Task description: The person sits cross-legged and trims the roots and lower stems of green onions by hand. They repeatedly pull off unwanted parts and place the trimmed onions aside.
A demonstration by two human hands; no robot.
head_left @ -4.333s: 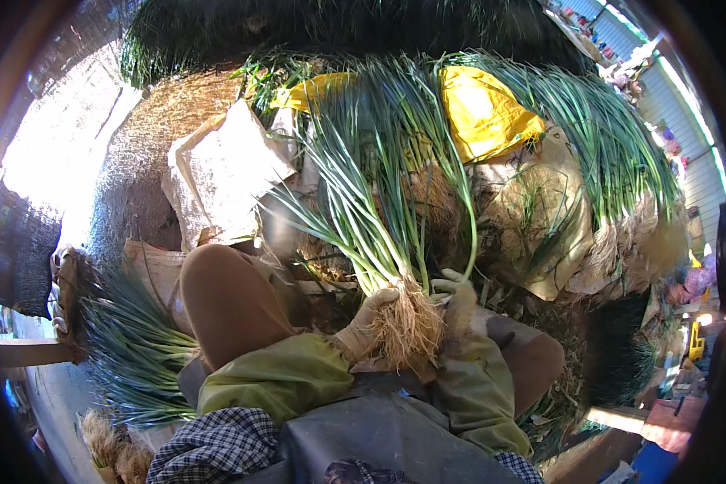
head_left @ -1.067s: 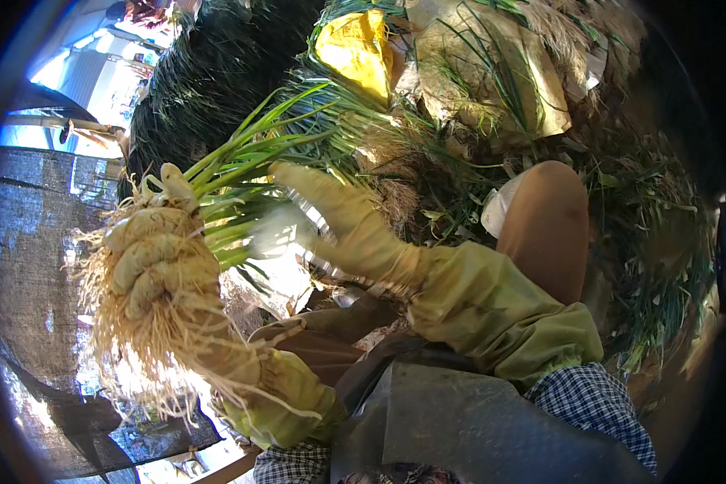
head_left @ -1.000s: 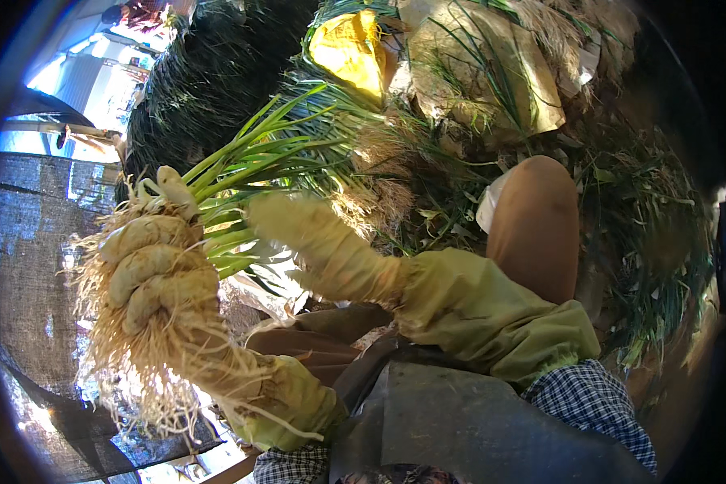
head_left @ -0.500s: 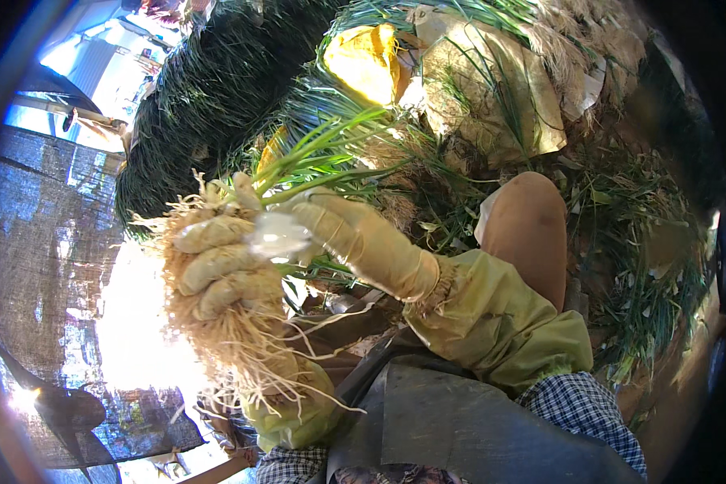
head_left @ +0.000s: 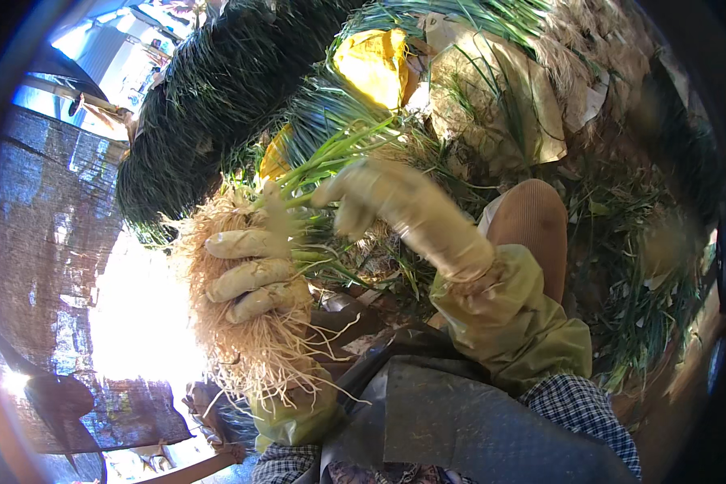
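Note:
My left hand (head_left: 250, 278), in a pale, soiled glove, is wrapped round a bunch of green onions (head_left: 246, 355). Its tangled, straw-coloured roots spread round the fingers and hang below them. The green leaves (head_left: 331, 157) point up and to the right, away from the fist. Just right of the bunch is my right hand (head_left: 407, 210), gloved the same way and blurred by motion. Its fingers are bent but apart, and nothing shows between them. The fingertips are close to the leaves; whether they touch cannot be made out.
Dark green leaves form a large heap (head_left: 210, 89) at the upper left. A yellow cloth or bag (head_left: 371, 64) and a beige sack (head_left: 492, 105) lie at the top, near more roots. Loose leaves (head_left: 645, 298) litter the ground at right. A mesh sheet (head_left: 40, 274) hangs at left.
My right hand has drawn back to the right, away from the left hand. The left hand, still gripping the bunch, has shifted slightly right. The pale blur between the hands no longer shows.

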